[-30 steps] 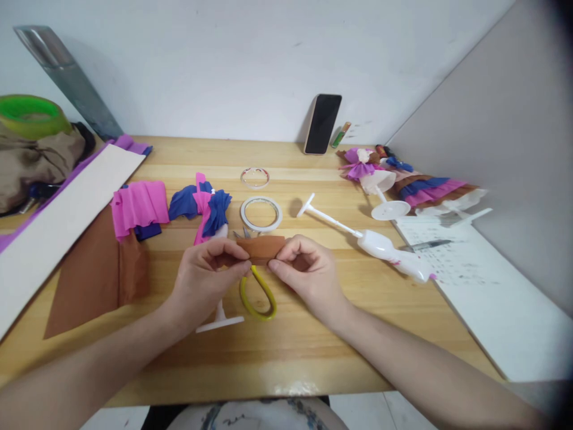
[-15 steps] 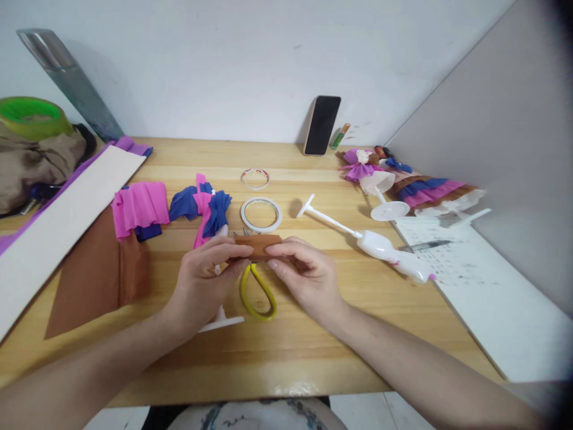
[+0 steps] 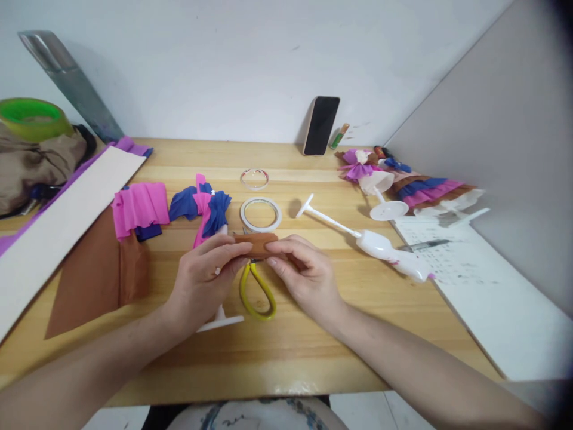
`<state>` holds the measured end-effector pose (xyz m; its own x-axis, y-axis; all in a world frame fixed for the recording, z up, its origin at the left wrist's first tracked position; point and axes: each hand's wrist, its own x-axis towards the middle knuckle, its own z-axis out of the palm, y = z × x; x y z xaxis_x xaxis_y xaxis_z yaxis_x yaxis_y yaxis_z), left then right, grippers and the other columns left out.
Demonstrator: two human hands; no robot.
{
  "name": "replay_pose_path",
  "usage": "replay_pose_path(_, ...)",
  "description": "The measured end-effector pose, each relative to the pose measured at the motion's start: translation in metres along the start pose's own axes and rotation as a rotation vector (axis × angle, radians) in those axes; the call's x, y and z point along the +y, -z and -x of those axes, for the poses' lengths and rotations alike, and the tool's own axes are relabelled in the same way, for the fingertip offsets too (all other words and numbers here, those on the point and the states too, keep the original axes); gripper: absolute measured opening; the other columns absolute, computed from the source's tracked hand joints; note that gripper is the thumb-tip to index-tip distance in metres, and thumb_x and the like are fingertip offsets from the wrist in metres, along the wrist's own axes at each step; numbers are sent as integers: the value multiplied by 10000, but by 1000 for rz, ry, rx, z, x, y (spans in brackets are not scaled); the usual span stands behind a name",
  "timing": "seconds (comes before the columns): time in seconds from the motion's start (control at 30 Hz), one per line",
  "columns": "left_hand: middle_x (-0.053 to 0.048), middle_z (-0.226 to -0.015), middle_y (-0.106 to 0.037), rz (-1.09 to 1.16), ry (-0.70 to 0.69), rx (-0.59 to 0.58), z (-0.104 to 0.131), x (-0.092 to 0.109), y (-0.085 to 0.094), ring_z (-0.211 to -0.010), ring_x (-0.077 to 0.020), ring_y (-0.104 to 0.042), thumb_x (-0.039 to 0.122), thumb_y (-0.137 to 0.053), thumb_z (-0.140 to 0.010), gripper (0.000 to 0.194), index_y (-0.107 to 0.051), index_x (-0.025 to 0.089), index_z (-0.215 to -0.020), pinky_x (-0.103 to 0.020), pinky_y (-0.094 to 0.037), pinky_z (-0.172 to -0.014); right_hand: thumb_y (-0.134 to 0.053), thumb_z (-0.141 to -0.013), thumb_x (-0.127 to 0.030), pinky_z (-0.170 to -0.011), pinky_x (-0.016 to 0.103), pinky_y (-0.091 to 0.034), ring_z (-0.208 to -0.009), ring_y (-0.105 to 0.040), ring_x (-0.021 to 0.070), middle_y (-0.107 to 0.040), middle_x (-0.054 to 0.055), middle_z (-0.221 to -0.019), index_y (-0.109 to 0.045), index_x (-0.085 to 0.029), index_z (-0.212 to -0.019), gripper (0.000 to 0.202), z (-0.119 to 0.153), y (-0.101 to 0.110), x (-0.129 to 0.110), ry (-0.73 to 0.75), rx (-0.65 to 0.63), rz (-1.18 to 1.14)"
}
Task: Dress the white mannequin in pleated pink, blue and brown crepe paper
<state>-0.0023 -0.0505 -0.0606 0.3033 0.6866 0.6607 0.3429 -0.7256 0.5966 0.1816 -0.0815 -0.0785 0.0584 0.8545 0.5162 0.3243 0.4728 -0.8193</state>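
Observation:
A small folded piece of brown crepe paper point(image 3: 257, 245) is stretched between my two hands over the table. My left hand point(image 3: 206, 272) pinches its left end, thumb below and fingers above. The right end is pinched the same way by my right hand point(image 3: 307, 270). Under the paper lie yellow-handled scissors point(image 3: 264, 307), their blades mostly hidden. Just beyond sits a roll of white tape point(image 3: 242, 215). A small mannequin dressed in pink and blue crepe paper point(image 3: 217, 210) lies beside my left hand, partly covered by it, its white base point(image 3: 224, 324) showing below.
At left are a brown sheet point(image 3: 85, 280), pink ruffled paper point(image 3: 145, 206) and a long white board point(image 3: 76, 221). A bare white mannequin point(image 3: 380, 246), a knife point(image 3: 427, 245) and dressed figures point(image 3: 430, 190) are at right. A phone point(image 3: 322, 125) leans on the wall; a bracelet point(image 3: 242, 180) lies mid-table.
The brown paper piece has shifted very slightly and tilted between my fingertips. Both hands keep their pinch in nearly the same place; everything else stays put.

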Motion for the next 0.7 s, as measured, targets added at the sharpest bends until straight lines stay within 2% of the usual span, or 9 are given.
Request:
replay_pose_path(0.37, -6, -802, -679, 15, -9, -27, -3, 0, 0, -719, -98, -657, 42, -650, -802, 235, -758, 206, -932, -164, -530, -647, -635, -819, -124, -628, 286, -532, -689, -630, 144, -680, 21, -780, -705, -227, -844, 128, 0, -1, -1, -6, 1, 48)
replay_pose_path(0.7, -3, -807, -680, -14, -8, -1, -2, 0, 1, -727, -101, -661, 22, -648, -793, 248, -754, 207, -920, -169, -534, -657, -646, -800, -87, -647, 282, -541, -719, -640, 142, -695, 26, -826, -721, -233, -919, 203, 1, -2, -1, 4, 26, 29)
